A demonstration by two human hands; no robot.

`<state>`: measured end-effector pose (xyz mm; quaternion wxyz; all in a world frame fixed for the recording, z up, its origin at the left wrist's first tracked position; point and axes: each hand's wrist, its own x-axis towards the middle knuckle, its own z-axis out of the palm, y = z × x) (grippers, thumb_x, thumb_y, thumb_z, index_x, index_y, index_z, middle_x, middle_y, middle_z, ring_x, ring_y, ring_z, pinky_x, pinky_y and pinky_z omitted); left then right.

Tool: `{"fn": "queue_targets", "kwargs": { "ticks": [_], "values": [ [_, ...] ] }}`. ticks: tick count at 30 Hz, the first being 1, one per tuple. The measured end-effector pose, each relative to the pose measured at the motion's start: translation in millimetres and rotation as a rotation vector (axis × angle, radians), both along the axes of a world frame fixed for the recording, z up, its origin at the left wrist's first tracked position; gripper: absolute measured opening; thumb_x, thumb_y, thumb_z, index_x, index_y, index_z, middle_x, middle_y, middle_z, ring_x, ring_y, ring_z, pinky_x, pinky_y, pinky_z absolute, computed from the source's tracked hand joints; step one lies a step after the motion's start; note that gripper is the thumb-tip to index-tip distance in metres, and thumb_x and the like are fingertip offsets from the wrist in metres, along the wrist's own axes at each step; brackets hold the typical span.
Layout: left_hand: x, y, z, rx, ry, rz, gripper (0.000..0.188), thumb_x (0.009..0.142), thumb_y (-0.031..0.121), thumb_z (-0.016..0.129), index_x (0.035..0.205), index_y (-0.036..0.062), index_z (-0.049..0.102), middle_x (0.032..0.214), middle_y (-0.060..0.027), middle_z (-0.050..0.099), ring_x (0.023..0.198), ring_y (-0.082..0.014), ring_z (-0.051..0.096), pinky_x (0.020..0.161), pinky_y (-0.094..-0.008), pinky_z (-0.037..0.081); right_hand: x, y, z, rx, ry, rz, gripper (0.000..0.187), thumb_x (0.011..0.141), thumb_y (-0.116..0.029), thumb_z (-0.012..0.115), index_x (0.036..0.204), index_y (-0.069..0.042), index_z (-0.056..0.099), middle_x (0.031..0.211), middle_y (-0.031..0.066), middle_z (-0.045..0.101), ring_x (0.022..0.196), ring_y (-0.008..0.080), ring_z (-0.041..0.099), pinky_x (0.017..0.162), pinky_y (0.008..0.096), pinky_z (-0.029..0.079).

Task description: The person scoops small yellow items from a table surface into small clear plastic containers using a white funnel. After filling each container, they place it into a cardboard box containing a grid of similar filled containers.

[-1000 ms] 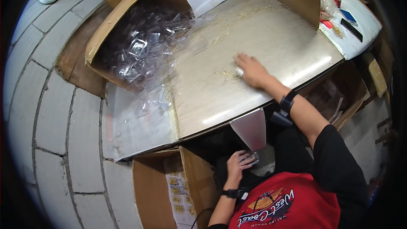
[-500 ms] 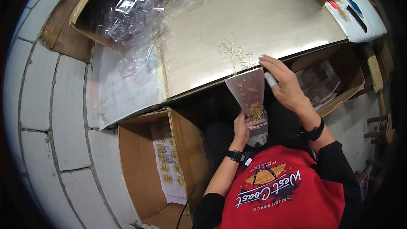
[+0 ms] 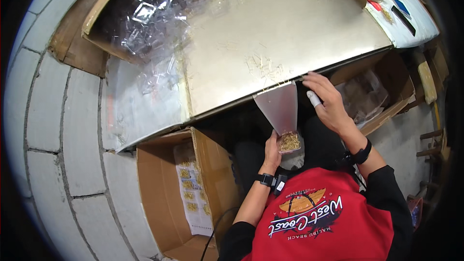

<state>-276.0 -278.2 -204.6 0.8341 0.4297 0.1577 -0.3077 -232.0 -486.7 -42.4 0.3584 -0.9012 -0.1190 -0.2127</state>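
Note:
My left hand (image 3: 272, 152) has its fingers around a small clear plastic box (image 3: 289, 150) below the table edge. Small gold-coloured bent wire pieces (image 3: 289, 141) fill the box. Just above it is the narrow lower end of a greyish tapering chute (image 3: 279, 105), whose wide top meets the table edge. My right hand (image 3: 330, 102) is held beside the chute's top right corner, fingers stretched out and empty, with a white wrap on one digit. More wire pieces (image 3: 265, 67) lie loose on the table just beyond the chute.
A cardboard box (image 3: 159, 188) at lower left holds filled clear boxes in rows. Clear plastic cases (image 3: 145, 17) spill from a carton at far left of the table (image 3: 290, 24). Another carton (image 3: 386, 111) sits under the table at right. A black flat tool (image 3: 404, 21) lies at far right.
Wire pieces that were on the chute have slid down into the plastic box. My right hand has drawn slightly right and down from the chute's top.

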Motion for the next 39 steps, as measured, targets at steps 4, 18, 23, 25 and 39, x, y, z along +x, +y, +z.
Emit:
{"fn": "queue_targets", "kwargs": {
  "ticks": [4,18,23,25,39],
  "values": [
    [5,4,-4,0.050,0.065,-0.034,0.042,0.097,0.037,0.041,0.118,0.0025,0.054,0.101,-0.0096,0.065,0.079,-0.0198,0.068,0.052,-0.0328,0.056,60,15,-7,-0.215,0.150,-0.145,0.058,0.089,-0.032,0.056,0.138,-0.006,0.038,0.146,0.0218,0.030,0.138,0.0377,0.024,0.112,0.0438,0.024],
    [9,6,-8,-0.034,0.071,-0.004,0.030,0.093,0.020,0.042,0.116,0.0019,0.052,0.103,-0.0115,0.065,0.081,-0.0226,0.069,0.052,-0.0316,0.058,70,89,-13,-0.269,-0.007,0.101,0.046,0.076,-0.002,0.052,0.123,0.004,0.051,0.134,0.0183,0.047,0.130,0.0318,0.040,0.108,0.0392,0.033],
    [7,1,-7,-0.049,0.023,-0.011,0.045,0.099,0.037,0.037,0.121,-0.0002,0.049,0.108,-0.0140,0.064,0.083,-0.0231,0.069,0.054,-0.0315,0.058,13,46,16,0.050,0.126,0.235,0.031,0.082,0.002,0.057,0.112,-0.001,0.060,0.117,0.0168,0.060,0.108,0.0323,0.058,0.091,0.0364,0.048],
    [6,-1,-7,-0.109,-0.011,-0.032,0.045,0.099,0.035,0.037,0.122,-0.0014,0.049,0.107,-0.0144,0.064,0.086,-0.0239,0.068,0.055,-0.0320,0.059,0,30,17,0.117,0.167,0.232,0.029,0.082,0.005,0.056,0.110,0.001,0.060,0.110,0.0168,0.062,0.103,0.0322,0.061,0.088,0.0349,0.049],
    [-18,44,30,-0.010,-0.005,-0.205,0.059,0.099,0.048,0.031,0.117,-0.0033,0.055,0.099,-0.0153,0.066,0.074,-0.0210,0.068,0.049,-0.0269,0.055,-43,38,-41,0.108,0.464,0.361,0.022,0.080,-0.006,0.058,0.100,0.002,0.063,0.097,0.0179,0.064,0.092,0.0348,0.062,0.081,0.0402,0.049]
  ]
}}
